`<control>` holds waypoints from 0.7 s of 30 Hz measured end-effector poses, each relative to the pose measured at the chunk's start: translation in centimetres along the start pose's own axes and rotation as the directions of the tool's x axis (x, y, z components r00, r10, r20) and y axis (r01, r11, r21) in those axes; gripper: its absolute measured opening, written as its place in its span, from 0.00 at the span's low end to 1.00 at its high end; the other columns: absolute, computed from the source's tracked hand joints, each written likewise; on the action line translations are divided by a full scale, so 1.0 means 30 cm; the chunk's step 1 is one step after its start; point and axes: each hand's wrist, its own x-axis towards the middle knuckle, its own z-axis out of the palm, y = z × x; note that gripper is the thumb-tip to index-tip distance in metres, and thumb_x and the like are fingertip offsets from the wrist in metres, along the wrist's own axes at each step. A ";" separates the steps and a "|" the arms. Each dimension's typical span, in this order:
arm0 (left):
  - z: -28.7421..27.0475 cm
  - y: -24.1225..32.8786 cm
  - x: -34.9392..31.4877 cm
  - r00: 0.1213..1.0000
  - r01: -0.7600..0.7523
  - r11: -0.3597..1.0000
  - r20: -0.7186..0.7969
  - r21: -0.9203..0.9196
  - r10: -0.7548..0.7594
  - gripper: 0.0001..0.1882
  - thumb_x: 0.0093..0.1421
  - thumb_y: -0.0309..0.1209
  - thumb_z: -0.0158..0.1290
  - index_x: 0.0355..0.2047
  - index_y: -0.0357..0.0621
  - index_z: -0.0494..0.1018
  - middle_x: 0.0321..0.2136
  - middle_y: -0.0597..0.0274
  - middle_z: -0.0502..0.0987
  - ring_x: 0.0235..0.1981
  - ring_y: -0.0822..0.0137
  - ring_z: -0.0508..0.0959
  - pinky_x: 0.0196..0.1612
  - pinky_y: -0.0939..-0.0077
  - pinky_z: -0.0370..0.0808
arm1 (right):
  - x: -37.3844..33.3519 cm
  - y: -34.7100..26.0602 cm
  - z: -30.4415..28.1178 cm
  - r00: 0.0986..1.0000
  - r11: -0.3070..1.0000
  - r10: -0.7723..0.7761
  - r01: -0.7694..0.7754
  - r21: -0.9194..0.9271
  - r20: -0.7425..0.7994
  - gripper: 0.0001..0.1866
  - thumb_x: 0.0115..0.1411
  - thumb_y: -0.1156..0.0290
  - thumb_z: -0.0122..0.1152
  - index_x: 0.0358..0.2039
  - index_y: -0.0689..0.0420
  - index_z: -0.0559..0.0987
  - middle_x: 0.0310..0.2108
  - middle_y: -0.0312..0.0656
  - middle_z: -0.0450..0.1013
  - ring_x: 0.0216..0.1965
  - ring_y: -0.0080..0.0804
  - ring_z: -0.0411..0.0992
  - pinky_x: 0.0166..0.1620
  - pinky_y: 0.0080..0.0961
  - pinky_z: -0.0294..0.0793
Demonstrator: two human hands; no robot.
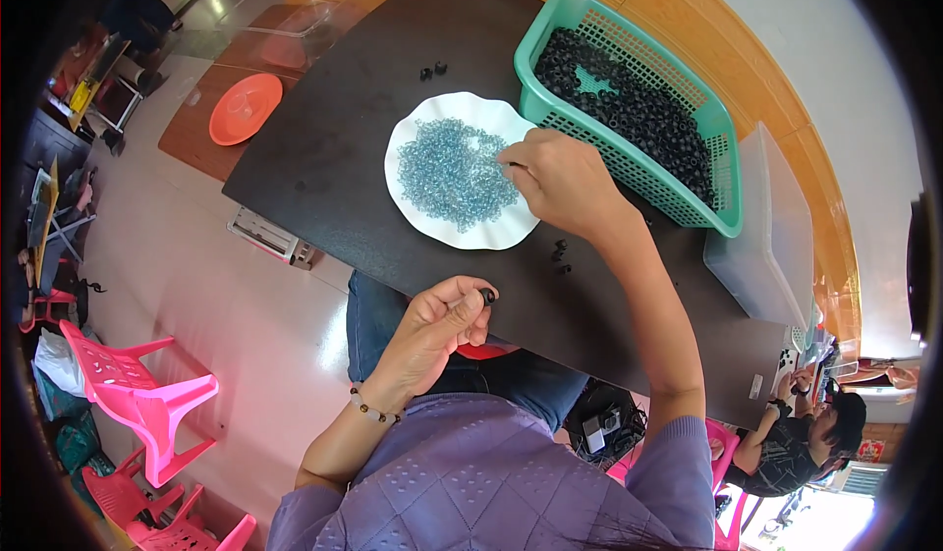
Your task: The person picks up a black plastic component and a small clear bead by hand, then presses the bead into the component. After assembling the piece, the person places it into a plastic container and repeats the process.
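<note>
My left hand [437, 330] is held in front of the table's near edge, thumb and fingers closed on a small round black plastic part [488, 297]. Above the right side of a white wavy-rimmed plate [496, 241], my right hand [568, 180] pinches with its fingertips. Something dark shows at those fingertips, too small to name. Many tiny clear bluish pieces [447, 173] like beads lie spread over the plate. Beyond my right hand stands a green plastic basket [538, 99], holding a large heap of black parts [638, 99] that look like the one in my left hand.
Loose black parts [560, 253] lie right of the plate, others [432, 71] behind it. A translucent plastic box [761, 232] stands beside the basket. At left are an orange-red plate [246, 109] on a brown table and pink plastic chairs [142, 394]. Another person [801, 443] sits at far right.
</note>
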 end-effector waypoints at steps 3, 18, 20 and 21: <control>-0.002 -0.002 -0.003 1.000 -0.001 1.000 -0.016 0.010 0.001 0.13 0.65 0.37 0.49 0.41 0.39 0.71 0.24 0.68 0.69 0.25 0.77 0.68 0.31 0.83 0.67 | -0.031 -0.017 -0.022 1.000 0.996 -0.006 0.005 0.089 0.002 0.06 0.51 0.73 0.58 0.30 0.57 0.81 0.24 0.45 0.73 0.31 0.43 0.72 0.34 0.37 0.71; 0.005 -0.002 -0.007 0.999 0.009 1.000 -0.041 0.028 -0.007 0.13 0.64 0.37 0.50 0.41 0.39 0.70 0.24 0.68 0.69 0.25 0.76 0.68 0.30 0.84 0.67 | -0.074 -0.078 0.035 0.996 0.993 -0.081 0.078 0.085 0.027 0.04 0.50 0.70 0.59 0.26 0.56 0.78 0.25 0.41 0.72 0.31 0.42 0.72 0.34 0.37 0.70; 0.006 -0.003 -0.006 0.999 0.013 1.000 -0.041 0.029 -0.012 0.13 0.64 0.37 0.50 0.41 0.39 0.70 0.24 0.68 0.69 0.25 0.76 0.68 0.30 0.84 0.67 | -0.076 -0.075 0.041 0.997 0.996 -0.075 0.074 0.057 0.017 0.04 0.49 0.70 0.59 0.26 0.56 0.78 0.25 0.41 0.72 0.31 0.42 0.72 0.34 0.37 0.70; 0.005 -0.003 -0.006 0.999 0.015 0.999 -0.043 0.029 -0.014 0.13 0.64 0.37 0.50 0.41 0.39 0.70 0.24 0.68 0.69 0.25 0.76 0.68 0.30 0.83 0.67 | -0.077 -0.071 0.043 0.997 0.996 -0.081 0.081 0.026 0.005 0.04 0.49 0.71 0.59 0.26 0.56 0.78 0.25 0.41 0.72 0.31 0.42 0.72 0.34 0.37 0.70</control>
